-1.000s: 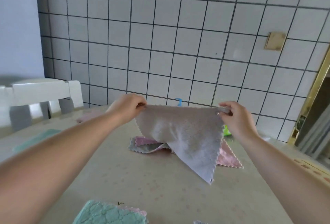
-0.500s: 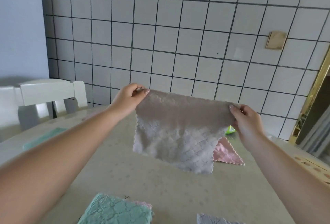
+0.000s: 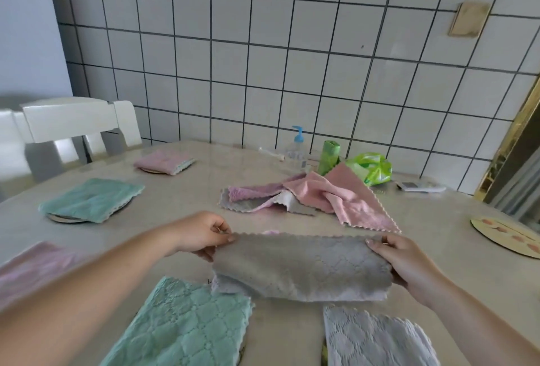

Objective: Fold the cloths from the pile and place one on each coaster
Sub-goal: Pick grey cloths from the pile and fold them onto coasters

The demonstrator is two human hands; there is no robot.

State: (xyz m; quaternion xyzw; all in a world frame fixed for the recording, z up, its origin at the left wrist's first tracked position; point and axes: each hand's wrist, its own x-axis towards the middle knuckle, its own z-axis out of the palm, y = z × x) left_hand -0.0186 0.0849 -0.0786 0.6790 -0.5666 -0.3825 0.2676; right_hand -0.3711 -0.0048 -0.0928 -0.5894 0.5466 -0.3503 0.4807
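Lowered from chest height, the grey cloth (image 3: 301, 266) now hangs close over the surface (image 3: 181, 213), doubled over on itself with its scalloped top edge stretched between both hands and its lower fold resting on or just above the tabletop. The left hand (image 3: 201, 235) pinches the left end of that edge between thumb and fingers, and the right hand (image 3: 397, 260) grips the right end with its fingers curled round the fabric. Just near of the cloth lie a folded teal cloth (image 3: 181, 324) to the left and a folded pale grey cloth (image 3: 377, 339) to the right. Farther off, past the hands, the remaining pile (image 3: 309, 199) of pink and grey cloths sits loosely crumpled. On the far left a folded teal cloth on a coaster (image 3: 90, 200) and, beyond it, a folded pink cloth on a coaster (image 3: 165, 161) are set well apart. A bare round coaster (image 3: 508, 237) lies at the right edge of the surface. Against the tiled wall stand a pump bottle (image 3: 295, 149), a green roll (image 3: 329, 156) and a green plastic bag (image 3: 369, 168), with a white chair (image 3: 76, 123) at the far left.
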